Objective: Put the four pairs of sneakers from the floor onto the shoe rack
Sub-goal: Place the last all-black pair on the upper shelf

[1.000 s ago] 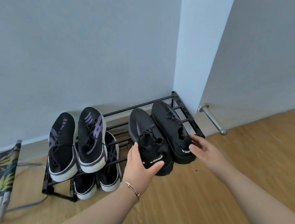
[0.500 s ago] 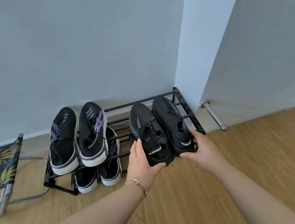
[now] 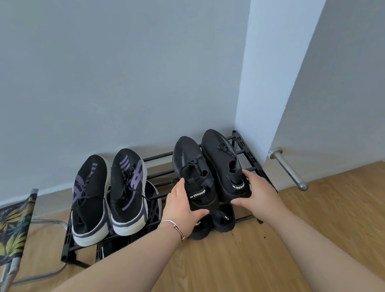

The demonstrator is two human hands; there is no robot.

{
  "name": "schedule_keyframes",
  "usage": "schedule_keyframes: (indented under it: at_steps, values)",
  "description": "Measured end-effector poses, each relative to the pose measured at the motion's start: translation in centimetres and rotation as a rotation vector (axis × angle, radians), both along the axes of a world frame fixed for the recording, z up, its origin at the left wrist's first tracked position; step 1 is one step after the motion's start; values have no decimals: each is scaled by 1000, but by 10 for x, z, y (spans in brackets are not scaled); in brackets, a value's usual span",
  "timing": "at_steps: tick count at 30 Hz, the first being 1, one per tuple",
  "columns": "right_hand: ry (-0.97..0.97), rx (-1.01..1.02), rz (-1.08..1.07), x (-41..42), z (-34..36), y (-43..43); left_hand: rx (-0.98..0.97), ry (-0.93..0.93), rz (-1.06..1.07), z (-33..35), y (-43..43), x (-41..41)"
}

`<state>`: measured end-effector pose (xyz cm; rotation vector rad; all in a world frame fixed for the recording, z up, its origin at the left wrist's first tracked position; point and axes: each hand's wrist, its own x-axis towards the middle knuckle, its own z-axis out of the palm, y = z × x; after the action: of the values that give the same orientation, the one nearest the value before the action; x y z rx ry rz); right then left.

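A grey wall [image 3: 106, 71] fills the upper field, meeting a wood-plank floor [image 3: 225, 274] at the base. At nine o'clock stands a folding stool [image 3: 6, 229] with a leaf-print fabric seat; at three o'clock a metal door stop [image 3: 288, 171] projects from the wall base.

A black two-tier metal shoe rack [image 3: 247, 154] sits against the wall at centre. Top tier, ten o'clock side: a pair of black sneakers with purple stripes and white soles [image 3: 107, 194], toes to the wall. Top tier, one o'clock side: a pair of all-black knit sneakers [image 3: 208, 163], toes to the wall, heel tabs reading "DESIGNER". Lower tier: a second striped pair [image 3: 154, 205] partly visible beneath the first, and another black pair [image 3: 219, 222] with heels showing below the front rail.

The left hand [image 3: 182, 209], with a thin bracelet [image 3: 174, 227] at the wrist, clasps the heel of the left black knit sneaker, thumb beneath and fingers up its outer side. The right hand [image 3: 256, 191] wraps the heel of the right one likewise.
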<state>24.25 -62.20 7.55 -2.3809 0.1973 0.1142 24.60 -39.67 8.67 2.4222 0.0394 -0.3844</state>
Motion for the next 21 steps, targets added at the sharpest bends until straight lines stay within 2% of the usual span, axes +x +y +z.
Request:
schedule_keyframes:
  at_steps: [15, 21]
  values:
    - [13, -31, 15, 15, -11, 1, 71, -6, -43, -9, 2, 17]
    - [-10, -37, -25, 11, -10, 5, 259, -63, -122, -5, -5, 7]
